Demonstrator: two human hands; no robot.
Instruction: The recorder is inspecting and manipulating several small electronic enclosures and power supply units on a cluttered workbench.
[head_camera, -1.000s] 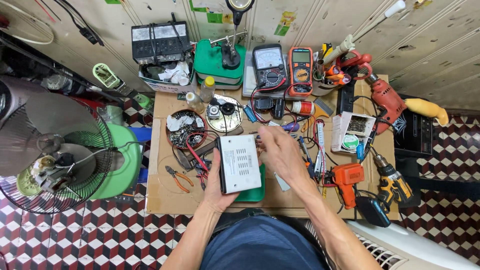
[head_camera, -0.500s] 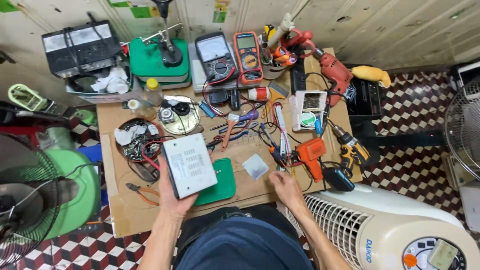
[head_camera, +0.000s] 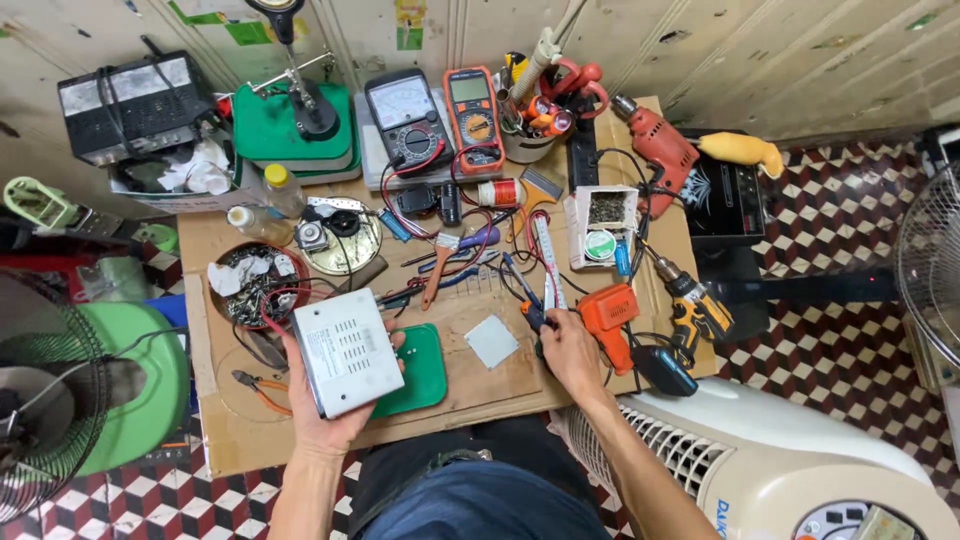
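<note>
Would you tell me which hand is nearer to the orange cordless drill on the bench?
Right. The right hand lies just beside the orange cordless drill; the left hand holds a white box far across the bench.

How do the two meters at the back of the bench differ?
The left multimeter is dark grey with a wide white needle dial; the right multimeter is orange-edged with a small digital screen. The left one is broader and lies tilted; the right one is narrower and lies nearly square to the wall. Both lie face up side by side, each has a round selector knob, and neither is touched by the left hand or right hand.
</note>
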